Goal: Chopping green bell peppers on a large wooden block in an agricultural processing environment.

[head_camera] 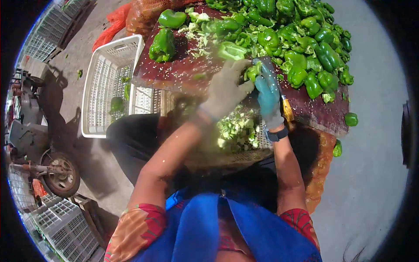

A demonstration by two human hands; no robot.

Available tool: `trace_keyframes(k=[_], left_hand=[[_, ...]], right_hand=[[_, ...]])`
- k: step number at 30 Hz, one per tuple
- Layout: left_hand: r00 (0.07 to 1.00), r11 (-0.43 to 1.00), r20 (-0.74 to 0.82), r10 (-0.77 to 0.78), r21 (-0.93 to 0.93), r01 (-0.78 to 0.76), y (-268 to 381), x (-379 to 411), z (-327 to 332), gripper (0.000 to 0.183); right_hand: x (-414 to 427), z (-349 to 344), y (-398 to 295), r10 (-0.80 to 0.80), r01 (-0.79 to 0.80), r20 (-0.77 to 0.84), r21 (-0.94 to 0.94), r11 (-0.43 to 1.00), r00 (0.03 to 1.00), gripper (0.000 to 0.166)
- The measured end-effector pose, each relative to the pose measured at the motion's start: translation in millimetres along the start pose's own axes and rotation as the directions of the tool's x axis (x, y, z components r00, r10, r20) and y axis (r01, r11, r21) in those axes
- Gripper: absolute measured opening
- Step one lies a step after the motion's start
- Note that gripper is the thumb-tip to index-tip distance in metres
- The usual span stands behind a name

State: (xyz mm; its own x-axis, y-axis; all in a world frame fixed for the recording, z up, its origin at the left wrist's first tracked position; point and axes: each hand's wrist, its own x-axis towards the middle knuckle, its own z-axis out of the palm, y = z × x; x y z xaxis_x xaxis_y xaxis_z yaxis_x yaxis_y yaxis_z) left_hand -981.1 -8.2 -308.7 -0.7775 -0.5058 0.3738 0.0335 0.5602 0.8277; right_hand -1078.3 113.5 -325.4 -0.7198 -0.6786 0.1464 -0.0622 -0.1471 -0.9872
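Both of my hands are at the front edge of a dark red board [190,72] sprinkled with seeds. My left hand [229,86], in a pale glove and blurred, has its fingertips on a green bell pepper piece [253,72]. From the other side my right hand [269,93], in a teal-faced glove, grips the same piece. Close beside the right hand is a yellow knife handle [287,108]; its blade is mostly hidden. An opened pepper half [232,50] lies just beyond my left hand. Whole green peppers [296,77] are heaped to the right.
Below the board, between my knees, pepper cores and scraps [237,129] fill a basket. A white plastic crate [90,98] at the left holds a few green pieces. Mesh sacks [145,16] stand behind it. Farther left are a motorbike wheel [60,175] and stacked crates [65,222].
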Motion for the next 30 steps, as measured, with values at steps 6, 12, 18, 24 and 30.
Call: trace_keyframes(k=[6,12,18,24,30], left_hand=[[0.986,0.998,0.169,0.013,0.065,-0.024,15,-5,-25,0.058],[0.955,0.740,0.198,-0.222,-0.604,0.297,25,-22,-23,0.043],[0.967,0.993,-0.246,0.066,-0.083,-0.089,8,-22,-11,0.036],[0.898,0.644,0.107,-0.426,-0.662,0.384,1,-12,-31,0.028],[0.976,0.826,0.073,-0.206,-0.523,0.213,-20,-7,-22,0.031]], right_hand=[[-11,7,-27,-0.060,0.061,0.011,-0.195,0.979,0.998,0.043],[-10,29,-41,-0.134,0.145,0.071,-0.185,0.972,0.988,0.038],[-2,63,-43,-0.367,0.326,0.035,-0.544,0.774,0.930,0.034],[11,61,-33,-0.160,0.171,0.060,-0.346,0.923,0.985,0.039],[30,59,-16,0.149,-0.153,-0.048,-0.100,0.983,0.988,0.046]])
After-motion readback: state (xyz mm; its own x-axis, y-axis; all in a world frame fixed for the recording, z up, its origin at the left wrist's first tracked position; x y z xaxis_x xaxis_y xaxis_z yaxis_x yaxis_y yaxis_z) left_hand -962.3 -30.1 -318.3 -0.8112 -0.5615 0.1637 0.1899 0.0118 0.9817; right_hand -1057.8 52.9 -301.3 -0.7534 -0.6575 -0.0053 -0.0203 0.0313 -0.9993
